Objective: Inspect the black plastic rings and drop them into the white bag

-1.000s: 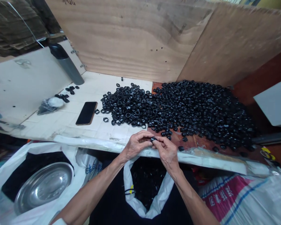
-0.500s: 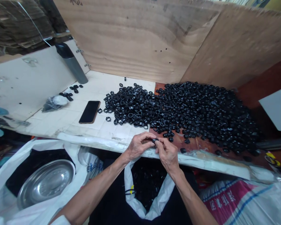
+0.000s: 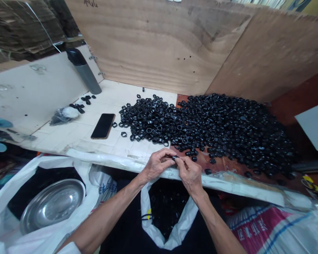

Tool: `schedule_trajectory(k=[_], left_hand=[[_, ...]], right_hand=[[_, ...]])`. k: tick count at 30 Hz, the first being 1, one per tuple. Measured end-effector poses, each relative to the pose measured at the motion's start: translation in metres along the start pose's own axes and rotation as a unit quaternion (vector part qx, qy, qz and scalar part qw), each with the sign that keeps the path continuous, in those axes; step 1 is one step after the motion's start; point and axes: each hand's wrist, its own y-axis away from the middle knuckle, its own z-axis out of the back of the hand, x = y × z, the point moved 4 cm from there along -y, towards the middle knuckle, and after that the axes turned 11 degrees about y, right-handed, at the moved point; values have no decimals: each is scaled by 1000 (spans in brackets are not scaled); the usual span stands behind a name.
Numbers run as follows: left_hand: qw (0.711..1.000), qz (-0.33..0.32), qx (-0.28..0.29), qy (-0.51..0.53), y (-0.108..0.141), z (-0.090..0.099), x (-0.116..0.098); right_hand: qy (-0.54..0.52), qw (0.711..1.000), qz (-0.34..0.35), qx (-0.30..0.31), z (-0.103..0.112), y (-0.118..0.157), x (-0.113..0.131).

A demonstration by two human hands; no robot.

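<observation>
Between the fingertips of both hands is a small black plastic part (image 3: pixel 174 158), mostly covered by the fingers. My left hand (image 3: pixel 158 164) pinches it from the left, and my right hand (image 3: pixel 190 171) grips it from the right, above the table's front edge. Beyond the hands lies a heap of black ring-shaped nuts (image 3: pixel 151 118) on the pale board. To its right, a larger heap of black plastic parts (image 3: pixel 235 127) spreads over the red-brown surface. Under my hands, an open white sack (image 3: pixel 163 241) on my lap contains many black parts.
A phone (image 3: pixel 103 126), a grey bottle (image 3: pixel 88 76) and a plastic bag of small parts (image 3: pixel 65 115) are on the left of the table. A metal bowl (image 3: pixel 54 203) sits in a white sack at lower left. Wooden boards (image 3: pixel 153 46) wall off the back.
The camera view has shifted slightly, so the table things appear a little to the right. Both hands keep their hold on the black part, with the right fingers slightly more closed over it.
</observation>
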Motion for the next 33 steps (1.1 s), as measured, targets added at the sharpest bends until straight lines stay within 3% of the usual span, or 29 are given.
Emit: schedule_trajectory(k=[14, 22, 27, 33], left_hand=[[1000, 7, -27, 6, 1, 2, 0], [999, 31, -28, 28, 1, 4, 5], [999, 24, -15, 33, 1, 0, 0], [999, -12, -16, -29, 2, 1, -2]], right_hand=[[-13, 1000, 15, 10, 4, 2, 8], [-133, 991, -24, -7, -5, 2, -6], [-79, 996, 46, -2, -3, 3, 2], [-14, 1000, 10, -10, -7, 2, 5]])
